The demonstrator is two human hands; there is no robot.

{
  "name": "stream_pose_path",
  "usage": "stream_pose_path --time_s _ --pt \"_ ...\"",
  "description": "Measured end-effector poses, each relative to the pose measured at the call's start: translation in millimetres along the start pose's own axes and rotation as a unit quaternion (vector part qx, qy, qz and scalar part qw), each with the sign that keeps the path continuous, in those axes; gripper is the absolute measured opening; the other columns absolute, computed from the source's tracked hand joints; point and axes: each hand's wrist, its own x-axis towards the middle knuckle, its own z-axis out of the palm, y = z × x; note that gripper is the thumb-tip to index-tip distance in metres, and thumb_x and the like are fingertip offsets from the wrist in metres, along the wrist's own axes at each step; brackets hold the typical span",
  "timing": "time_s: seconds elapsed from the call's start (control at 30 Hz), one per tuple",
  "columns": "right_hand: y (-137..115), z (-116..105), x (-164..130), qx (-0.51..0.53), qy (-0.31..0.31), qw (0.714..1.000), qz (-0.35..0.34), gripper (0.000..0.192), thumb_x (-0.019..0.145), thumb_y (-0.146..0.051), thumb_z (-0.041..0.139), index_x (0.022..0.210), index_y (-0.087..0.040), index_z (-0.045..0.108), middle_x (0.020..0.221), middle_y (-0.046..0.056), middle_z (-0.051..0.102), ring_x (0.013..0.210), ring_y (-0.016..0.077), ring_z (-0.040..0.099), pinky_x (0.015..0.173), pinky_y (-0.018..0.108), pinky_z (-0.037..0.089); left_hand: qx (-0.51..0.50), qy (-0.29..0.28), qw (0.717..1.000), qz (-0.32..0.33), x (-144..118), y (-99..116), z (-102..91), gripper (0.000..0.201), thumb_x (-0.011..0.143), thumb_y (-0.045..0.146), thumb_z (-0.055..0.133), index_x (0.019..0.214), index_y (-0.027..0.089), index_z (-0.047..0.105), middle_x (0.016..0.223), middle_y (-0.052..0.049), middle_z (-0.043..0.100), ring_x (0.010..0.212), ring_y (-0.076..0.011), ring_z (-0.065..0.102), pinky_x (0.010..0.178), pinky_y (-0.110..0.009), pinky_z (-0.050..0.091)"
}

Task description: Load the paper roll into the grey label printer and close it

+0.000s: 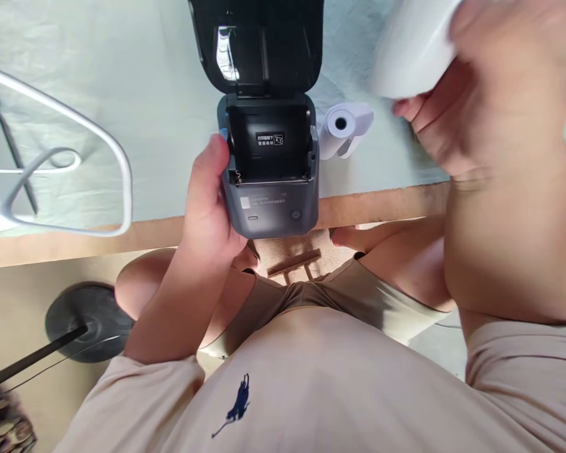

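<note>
My left hand [207, 195] is closed around the side of a dark grey portable label printer [273, 211]. Its black lid [273, 50] is swung up, and the roll compartment inside shows a small label with no roll in it. A power button sits on the printer's front. Right beside the printer on the table lies a white paper roll [338, 123] with a dark core and a loose end. Up at the right, my right hand [504, 94], blurred by motion, grips a smooth white object [415, 50] whose kind I cannot make out; the frame's top edge cuts it off.
A pale green cloth [136, 94] covers the table, whose light wooden edge [382, 204] runs in front of me. At left, a white cable [122, 163] loops near a grey and white device [4, 151]. A black round stand base [82, 314] is on the floor.
</note>
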Motion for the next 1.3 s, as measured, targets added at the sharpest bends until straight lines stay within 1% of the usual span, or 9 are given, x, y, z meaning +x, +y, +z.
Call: stream_pose_path --time_s 0.1,0.2,0.33,0.57,0.8,0.93,1.0,1.17,1.3 --pt "29.6 7.1 -0.1 0.097 0.113 0.988 -0.034 0.028 0.084 -0.035 0.051 0.109 -0.022 0.047 0.1 0.004 0.057 0.081 0.0105 0.053 0.074 0.03 0.05 -0.005 -0.01 1.0 0.003 1.4 -0.4 -0.1 0.04 0.105 0.05 0.051 0.102 0.027 0.083 0.111 -0.004 0.079 0.139 -0.0278 0.064 0.11 -0.039 0.065" --pt "40.3 5.5 -3.5 0.002 0.137 0.989 -0.061 0.026 0.088 -0.036 0.051 0.112 -0.026 0.054 0.118 0.008 0.063 0.095 0.014 0.054 0.086 0.032 0.046 0.006 -0.016 1.0 0.017 4.4 -4.3 -0.7 0.039 0.104 0.05 0.052 0.104 0.026 0.083 0.108 -0.005 0.079 0.141 -0.0287 0.062 0.112 -0.04 0.062" --pt "31.0 5.6 -6.8 -0.235 0.075 0.967 -0.062 0.05 0.094 -0.052 0.044 0.14 -0.033 0.054 0.119 0.008 0.069 0.115 0.0223 0.055 0.097 0.038 0.044 0.013 0.003 1.0 0.023 8.7 -10.9 -3.8 0.047 0.095 0.073 0.056 0.097 0.035 0.082 0.112 0.0 0.081 0.138 -0.0313 0.064 0.1 -0.043 0.067" --pt "2.0 40.9 -15.9 -0.28 -0.006 0.957 -0.078 0.05 0.092 -0.057 0.053 0.135 -0.035 0.064 0.104 0.007 0.07 0.129 0.0265 0.054 0.101 0.041 0.046 -0.022 -0.029 0.999 0.014 5.8 -8.7 1.1 0.042 0.103 0.054 0.053 0.101 0.024 0.082 0.106 -0.004 0.08 0.131 -0.0288 0.069 0.104 -0.04 0.065" --pt "3.1 44.7 -16.8 -0.193 0.05 0.976 -0.088 0.045 0.093 -0.025 0.052 0.137 -0.027 0.064 0.125 0.005 0.071 0.121 0.0201 0.067 0.103 0.036 0.052 -0.017 -0.018 0.999 0.026 5.9 -8.5 1.7 0.04 0.102 0.053 0.055 0.099 0.023 0.081 0.113 -0.006 0.08 0.136 -0.0306 0.064 0.106 -0.041 0.061" --pt "3.6 32.8 -9.2 -0.015 0.205 0.97 -0.133 0.051 0.09 -0.041 0.066 0.131 -0.012 0.063 0.119 0.007 0.068 0.099 0.0146 0.069 0.088 0.03 0.054 0.003 0.011 1.0 0.023 4.2 -10.0 -1.5 0.036 0.097 0.058 0.062 0.102 0.026 0.08 0.105 -0.006 0.079 0.12 -0.0314 0.07 0.093 -0.041 0.061" --pt "-1.7 32.0 -9.6 0.035 0.223 0.96 -0.166 0.043 0.091 -0.048 0.068 0.116 -0.014 0.069 0.107 0.006 0.07 0.095 0.0147 0.07 0.087 0.029 0.054 0.006 0.014 1.0 0.018 2.8 -10.5 -0.1 0.03 0.092 0.057 0.069 0.098 0.028 0.077 0.101 -0.005 0.077 0.118 -0.0309 0.07 0.088 -0.038 0.059" --pt "-35.0 45.1 -19.5 -0.102 0.157 0.952 -0.242 0.04 0.1 -0.036 0.052 0.134 -0.025 0.072 0.122 0.001 0.076 0.107 0.0156 0.074 0.092 0.033 0.055 -0.02 -0.005 0.999 0.045 0.5 -10.5 6.8 0.031 0.102 0.053 0.061 0.1 0.025 0.074 0.097 -0.004 0.071 0.106 -0.0203 0.068 0.087 -0.029 0.055" --pt "-61.9 49.4 -15.2 -0.263 0.033 0.963 -0.052 0.047 0.096 -0.025 0.042 0.13 -0.031 0.072 0.111 -0.002 0.078 0.106 0.0208 0.072 0.101 0.044 0.05 0.002 -0.009 0.997 0.071 1.4 -12.0 5.2 0.028 0.096 0.048 0.074 0.101 0.02 0.076 0.097 -0.003 0.069 0.093 -0.0161 0.063 0.094 -0.027 0.054"
